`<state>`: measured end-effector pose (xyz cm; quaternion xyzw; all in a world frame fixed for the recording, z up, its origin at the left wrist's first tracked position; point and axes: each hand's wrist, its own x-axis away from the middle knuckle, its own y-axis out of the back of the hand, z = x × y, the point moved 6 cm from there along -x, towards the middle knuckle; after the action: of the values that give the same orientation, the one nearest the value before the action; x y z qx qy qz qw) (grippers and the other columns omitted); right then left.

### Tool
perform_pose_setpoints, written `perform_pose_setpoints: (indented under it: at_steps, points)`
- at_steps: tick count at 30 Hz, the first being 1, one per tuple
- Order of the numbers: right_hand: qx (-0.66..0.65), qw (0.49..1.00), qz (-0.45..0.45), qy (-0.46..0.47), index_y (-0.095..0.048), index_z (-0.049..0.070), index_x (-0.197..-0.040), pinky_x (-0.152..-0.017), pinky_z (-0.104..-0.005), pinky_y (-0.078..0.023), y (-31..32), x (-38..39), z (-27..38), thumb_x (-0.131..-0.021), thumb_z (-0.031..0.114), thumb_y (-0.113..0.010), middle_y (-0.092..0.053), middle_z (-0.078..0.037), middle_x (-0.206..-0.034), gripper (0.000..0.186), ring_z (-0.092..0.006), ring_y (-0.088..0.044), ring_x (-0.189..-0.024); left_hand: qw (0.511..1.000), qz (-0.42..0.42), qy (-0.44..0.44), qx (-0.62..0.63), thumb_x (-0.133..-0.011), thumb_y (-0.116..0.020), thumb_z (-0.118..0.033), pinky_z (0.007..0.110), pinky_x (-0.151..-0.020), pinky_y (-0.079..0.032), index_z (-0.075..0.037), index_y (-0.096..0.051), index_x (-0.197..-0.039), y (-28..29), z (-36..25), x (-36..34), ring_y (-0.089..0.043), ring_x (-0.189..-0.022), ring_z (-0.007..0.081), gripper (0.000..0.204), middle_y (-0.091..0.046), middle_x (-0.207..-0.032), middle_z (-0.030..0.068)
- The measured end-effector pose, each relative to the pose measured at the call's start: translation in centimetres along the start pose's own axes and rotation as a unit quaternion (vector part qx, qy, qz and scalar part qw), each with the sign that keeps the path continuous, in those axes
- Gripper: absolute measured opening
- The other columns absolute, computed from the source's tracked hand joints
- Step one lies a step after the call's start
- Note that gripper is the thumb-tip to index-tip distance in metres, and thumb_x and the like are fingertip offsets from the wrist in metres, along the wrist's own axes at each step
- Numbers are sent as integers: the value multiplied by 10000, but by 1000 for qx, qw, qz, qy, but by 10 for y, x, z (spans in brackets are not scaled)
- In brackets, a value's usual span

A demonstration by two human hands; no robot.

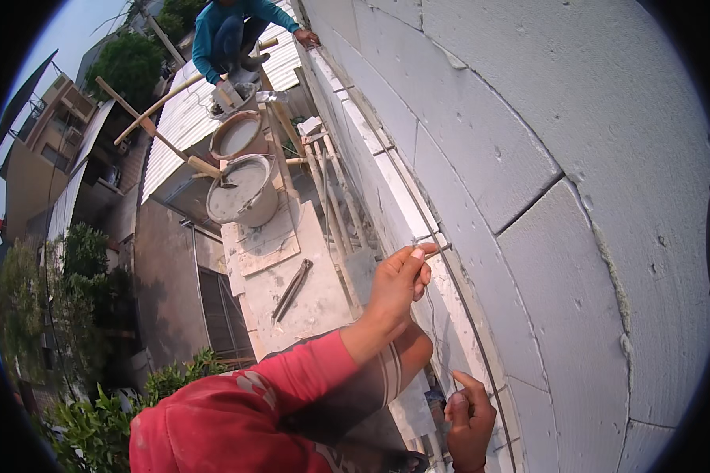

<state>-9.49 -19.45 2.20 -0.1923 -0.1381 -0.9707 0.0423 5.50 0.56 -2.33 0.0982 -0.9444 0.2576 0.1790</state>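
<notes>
My left hand [402, 277] is closed in a pinch at a thin wire [431, 311], beside a long dark steel rod [465, 303]. The rod runs along the top of a narrow ledge of pale blocks [402, 193], against the block wall [528, 205]. The wire hangs from the pinch toward my right hand [471, 418]. That hand is lower down by the ledge, its fingers half curled, with thumb and index fingertips apart. Pincers [292, 290] lie on the board [323, 272] left of my left hand.
A bucket of grey mortar [241, 189] with a wooden-handled tool [205, 166] stands on the planks, another bucket [238, 135] behind it. Farther off, a person in teal [233, 35] crouches, one hand on the ledge. Bamboo poles [331, 193] and a drop lie beside the boards.
</notes>
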Motion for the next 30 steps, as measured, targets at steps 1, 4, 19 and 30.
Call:
perform_pose_setpoints:
  at_steps: [1,4,19,30]
  points:
    - [68,997,-5,21,-639,30,-1257,-785,-349,-481,4,2,5,-985,130,-524,-649,-164,-999,312,-227,-621,-862,1000,-1,2,17,-1071,-497,-259,202,-547,-348,-14,-593,-1288,1,-1,-2,-416,-584,48,341,-539,-727,-32]
    - [118,991,-29,59,-665,27,-1219,-811,-405,-510,3,2,9,-979,117,-488,-678,-236,-1025,312,-333,-658,-884,998,-7,8,54,-1071,-492,-267,214,-550,-346,-5,-594,-1258,2,2,2,-406,-585,57,338,-527,-732,-30]
    - [57,998,20,10,-660,47,-1203,-624,-324,-460,2,-6,-15,-955,165,-595,-635,-59,-737,283,-165,-559,-637,996,-51,-14,70,-1083,-472,-273,192,-528,-313,-91,-624,-1074,22,-8,-20,-366,-581,31,238,-489,-716,-61]
    - [153,988,12,-13,-706,89,-1157,-702,-331,-540,63,90,-43,-984,114,-577,-733,-118,-911,218,-258,-704,-754,992,-34,-103,65,-1080,-479,-218,217,-514,-330,-112,-611,-1060,79,-38,-80,-373,-561,38,171,-476,-703,-62]
